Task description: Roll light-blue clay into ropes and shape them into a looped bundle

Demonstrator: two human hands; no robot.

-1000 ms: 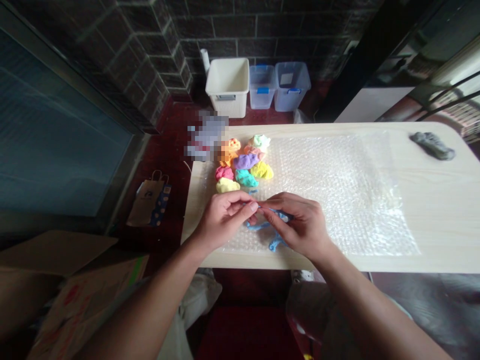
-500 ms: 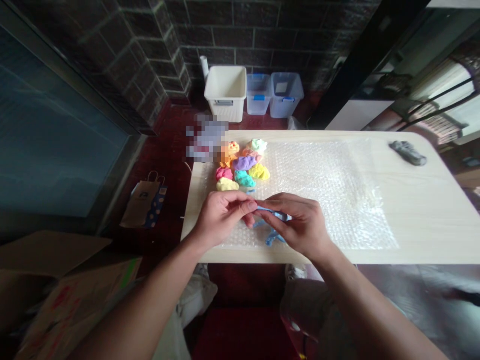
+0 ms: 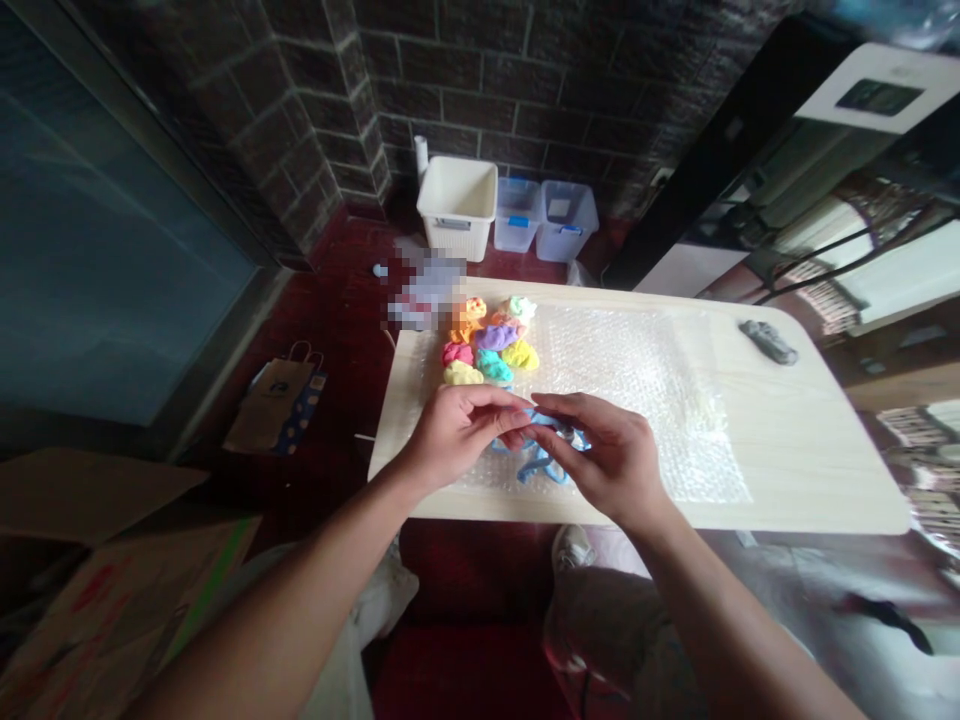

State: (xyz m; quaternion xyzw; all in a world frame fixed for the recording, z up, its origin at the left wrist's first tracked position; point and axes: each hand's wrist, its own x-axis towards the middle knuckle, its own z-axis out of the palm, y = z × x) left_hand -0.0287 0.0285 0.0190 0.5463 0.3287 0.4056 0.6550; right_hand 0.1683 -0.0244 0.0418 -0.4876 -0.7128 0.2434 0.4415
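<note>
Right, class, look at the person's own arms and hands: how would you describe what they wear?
The left hand and right hand are gloveless. No sleeve, watch or bracelet shows on either forearm, nor any marking. Rings: none visible, though some fingers are hidden.

Light-blue strand (image 3: 543, 418), thin, bent, pinched between my left hand (image 3: 459, 430) and right hand (image 3: 611, 450), curled blue lengths (image 3: 534, 466) just below (any join hidden from me), over clear bubble wrap (image 3: 615, 375)
</note>
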